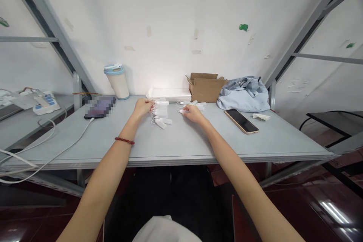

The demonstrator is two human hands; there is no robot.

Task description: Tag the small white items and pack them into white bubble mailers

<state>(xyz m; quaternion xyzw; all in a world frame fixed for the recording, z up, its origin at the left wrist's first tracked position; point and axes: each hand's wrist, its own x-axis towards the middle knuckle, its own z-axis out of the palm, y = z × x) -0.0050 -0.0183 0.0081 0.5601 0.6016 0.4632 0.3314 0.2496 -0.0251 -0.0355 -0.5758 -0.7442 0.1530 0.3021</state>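
Several small white tubes point(161, 114) with thin cord loops lie in a stacked column on the grey table. At the top of this column, my left hand point(143, 106) is closed, its fingertips pinching the corded end of a white tube point(162, 103). Farther right is a second, looser group of white tubes point(200, 104). Over the near side of that group my right hand point(191, 113) is closed, thumb and finger pinched on the corded end of one tube; the hand hides part of it.
Behind the tubes lies a white flat stack point(170, 93), beside an open cardboard box point(206, 89) and a bundled light-blue cloth point(244, 94). A phone point(241, 121) and crumpled tissue point(261, 117) lie at right. A tumbler point(117, 83) and cabled phone point(100, 107) are at left.
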